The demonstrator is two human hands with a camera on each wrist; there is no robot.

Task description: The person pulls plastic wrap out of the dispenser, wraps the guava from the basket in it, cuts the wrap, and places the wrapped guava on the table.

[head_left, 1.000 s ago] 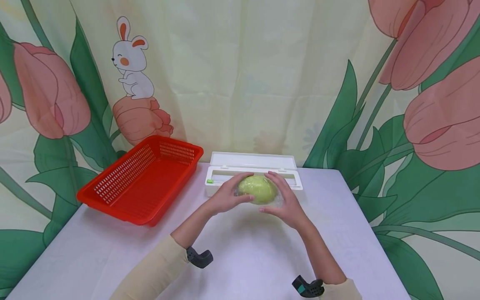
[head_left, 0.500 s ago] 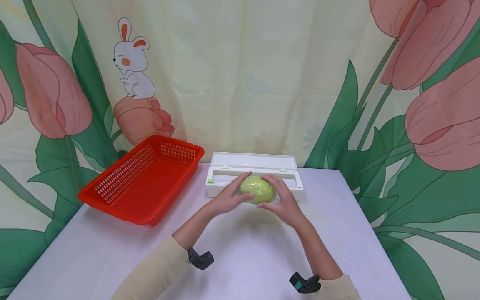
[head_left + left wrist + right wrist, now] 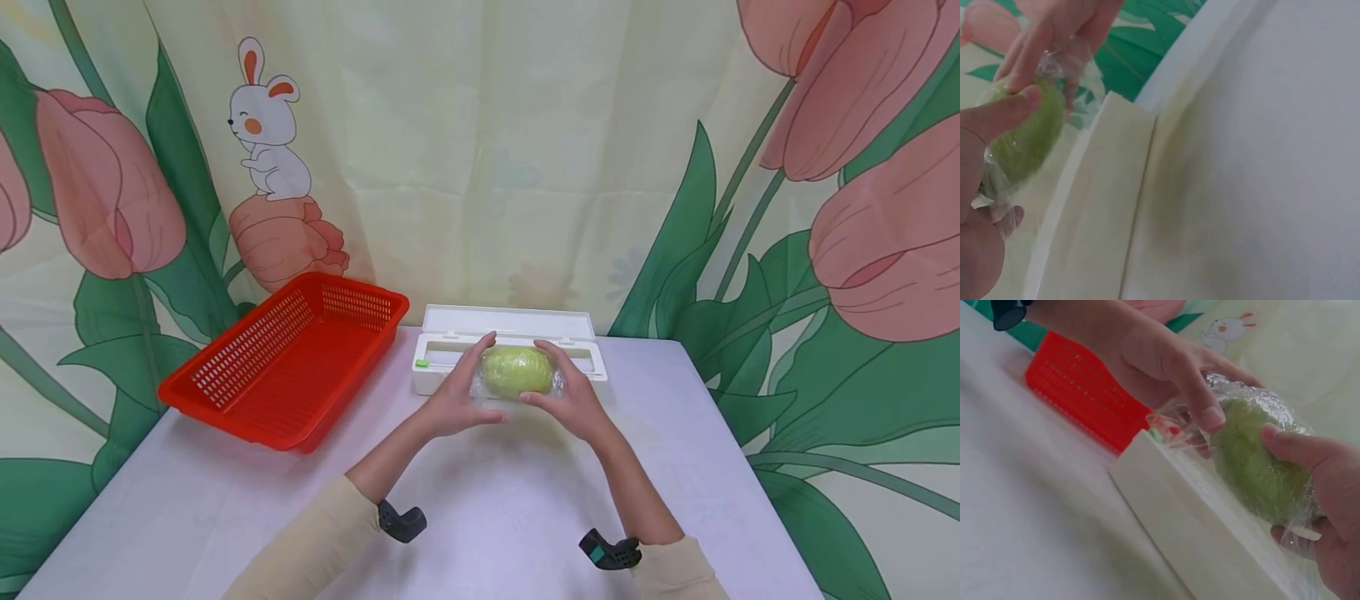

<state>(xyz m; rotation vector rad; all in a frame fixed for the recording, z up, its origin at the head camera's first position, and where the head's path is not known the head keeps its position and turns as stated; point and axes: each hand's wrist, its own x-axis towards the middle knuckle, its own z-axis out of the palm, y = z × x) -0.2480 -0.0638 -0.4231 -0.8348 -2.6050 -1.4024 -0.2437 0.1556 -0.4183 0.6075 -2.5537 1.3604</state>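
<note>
The left hand [image 3: 461,400] and right hand [image 3: 576,404] curl round the wrapped green fruit [image 3: 516,372]. The left thumb has slipped lower; whether it touches, I can't tell.

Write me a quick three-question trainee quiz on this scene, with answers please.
1. In the head view, what sits left of the white box?
A) a blue bowl
B) a red basket
C) a knife
2. True or false: the box's lid stands open.
3. Fill in: the left hand and right hand hold a green item wrapped in clear ____.
Key: 1. B; 2. True; 3. film.
</note>
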